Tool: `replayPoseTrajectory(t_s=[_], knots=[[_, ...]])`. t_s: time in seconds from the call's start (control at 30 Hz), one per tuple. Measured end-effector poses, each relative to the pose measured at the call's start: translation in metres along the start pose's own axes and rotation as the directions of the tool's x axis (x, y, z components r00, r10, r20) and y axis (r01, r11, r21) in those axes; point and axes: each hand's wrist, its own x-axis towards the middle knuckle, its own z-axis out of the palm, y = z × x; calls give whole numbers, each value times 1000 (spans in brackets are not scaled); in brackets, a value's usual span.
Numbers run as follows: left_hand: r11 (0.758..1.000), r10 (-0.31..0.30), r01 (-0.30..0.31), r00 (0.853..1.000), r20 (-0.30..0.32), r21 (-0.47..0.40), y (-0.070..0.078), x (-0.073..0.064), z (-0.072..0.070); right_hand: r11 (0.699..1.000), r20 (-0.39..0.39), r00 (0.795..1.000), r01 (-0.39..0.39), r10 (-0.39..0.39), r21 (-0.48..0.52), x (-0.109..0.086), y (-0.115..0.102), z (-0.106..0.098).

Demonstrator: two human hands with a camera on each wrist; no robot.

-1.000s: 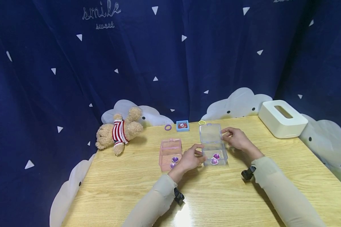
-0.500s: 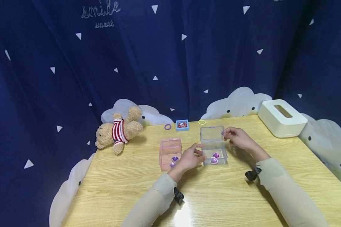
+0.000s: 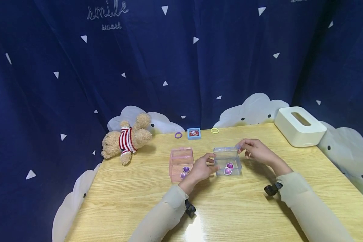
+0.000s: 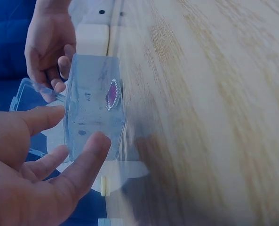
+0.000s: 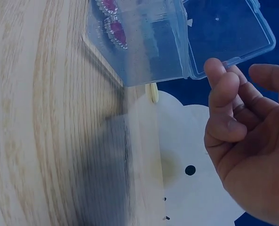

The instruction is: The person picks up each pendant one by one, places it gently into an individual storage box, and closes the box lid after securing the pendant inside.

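A clear plastic box (image 3: pixel 226 155) stands on the table with its hinged lid (image 5: pixel 231 35) raised, seen nearly edge-on in the head view. Two pink heart-shaped gems (image 3: pixel 228 171) with bead-like borders lie in its base. My left hand (image 3: pixel 202 168) touches the box's left side, fingers fairly straight and spread. At the lid's right edge, my right hand (image 3: pixel 257 151) has bent fingers and seems to pinch it, though the grip is partly hidden. Just left of the left hand is a pink box (image 3: pixel 181 154), lid up, with purple heart gems (image 3: pixel 186 169) inside.
A teddy bear (image 3: pixel 127 139) in a striped top lies at the back left. Along the back edge sit a purple ring (image 3: pixel 178 135), a blue square case (image 3: pixel 194 133) and a yellow ring (image 3: pixel 214 130). A white tissue box (image 3: pixel 300 127) stands at the back right.
The clear lid has swung from leaning back, through upright, to tilting forward. My right hand has moved slightly right and towards me with it; my left hand stays in place.
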Motion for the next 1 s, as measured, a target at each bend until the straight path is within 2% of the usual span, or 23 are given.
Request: replayPoseTrajectory(t_s=[0.2,0.7,0.87,1.0], knots=[[1000,0,0,1000,3,-1,-1,0,0,997,6,1000,17,-17,-79,-4,2,0],[1000,-17,17,1000,-24,-11,2,-2,0,994,65,998,7,0,-112,-9,5,-1],[997,-45,43,998,-32,-58,2,-1,1,993,78,997,11,-2,-115,-10,5,-2],[996,-45,43,999,-28,-75,1,0,0,990,81,997,26,-15,-139,-10,9,-2]])
